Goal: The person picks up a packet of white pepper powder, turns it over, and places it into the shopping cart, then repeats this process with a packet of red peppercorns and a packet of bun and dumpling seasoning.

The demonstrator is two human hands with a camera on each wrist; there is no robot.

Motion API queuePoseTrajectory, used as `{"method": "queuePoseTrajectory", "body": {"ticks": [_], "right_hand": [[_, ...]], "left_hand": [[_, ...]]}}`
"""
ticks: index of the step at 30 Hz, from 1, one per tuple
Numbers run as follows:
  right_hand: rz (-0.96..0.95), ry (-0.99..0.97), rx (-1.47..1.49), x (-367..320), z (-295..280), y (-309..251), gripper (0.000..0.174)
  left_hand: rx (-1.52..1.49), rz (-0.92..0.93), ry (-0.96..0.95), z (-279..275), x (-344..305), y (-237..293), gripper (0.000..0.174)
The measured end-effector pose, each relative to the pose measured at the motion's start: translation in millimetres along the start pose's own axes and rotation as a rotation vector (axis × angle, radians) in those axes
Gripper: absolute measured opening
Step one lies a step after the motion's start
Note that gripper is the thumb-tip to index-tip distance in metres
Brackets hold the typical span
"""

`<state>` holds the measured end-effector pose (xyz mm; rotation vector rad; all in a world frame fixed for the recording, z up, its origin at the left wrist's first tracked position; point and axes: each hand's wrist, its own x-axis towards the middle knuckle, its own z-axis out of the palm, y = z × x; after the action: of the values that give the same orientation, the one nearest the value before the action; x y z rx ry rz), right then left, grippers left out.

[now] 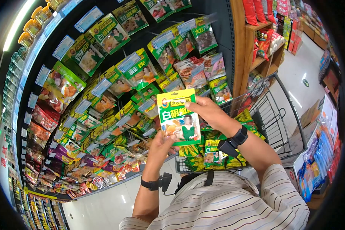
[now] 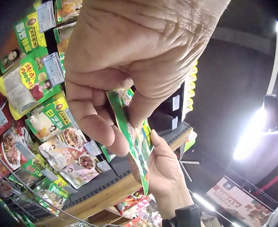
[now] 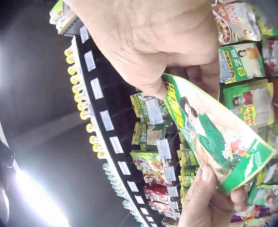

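A yellow, green and white spice packet (image 1: 179, 119) is held upright in front of the chest, its printed front towards the head view. My left hand (image 1: 161, 147) pinches its lower left corner, thumb on the front. At the upper right edge my right hand (image 1: 209, 111) pinches it, thumb over the printing. The left wrist view shows the packet (image 2: 135, 142) nearly edge-on between the fingers of my left hand (image 2: 129, 61). In the right wrist view, the packet (image 3: 215, 135) slants down from my right hand (image 3: 153, 42) to the left one.
Racks of hanging spice packets (image 1: 138, 73) with price tags fill the left and front. A wire shopping cart (image 1: 291, 143) stands at the right, holding several green and yellow packets (image 1: 214, 153). Beyond it are a wooden shelf (image 1: 239, 50) and blue bags (image 1: 316, 168).
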<state>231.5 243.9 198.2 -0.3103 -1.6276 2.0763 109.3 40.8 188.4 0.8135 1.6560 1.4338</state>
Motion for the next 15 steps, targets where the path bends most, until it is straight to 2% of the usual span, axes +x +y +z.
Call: {"method": "queuePoseTrajectory", "body": {"ticks": [3,5,15], "right_hand": [[0.014,-0.008,-0.019,-4.6,-4.9,2.6,0.036],[-0.072,-0.027,0.013,-5.2,-3.8,-3.4,0.036],[-0.037,-0.045,0.073,2.0,-5.8,-15.0,0.037]], "left_hand": [[0.005,0.013,-0.021,0.5,3.4,-5.0,0.037],[0.020,0.001,-0.026,-0.8,7.2,-8.2,0.035],[-0.017,0.046,-0.039,2.5,5.0,6.5,0.038]]}}
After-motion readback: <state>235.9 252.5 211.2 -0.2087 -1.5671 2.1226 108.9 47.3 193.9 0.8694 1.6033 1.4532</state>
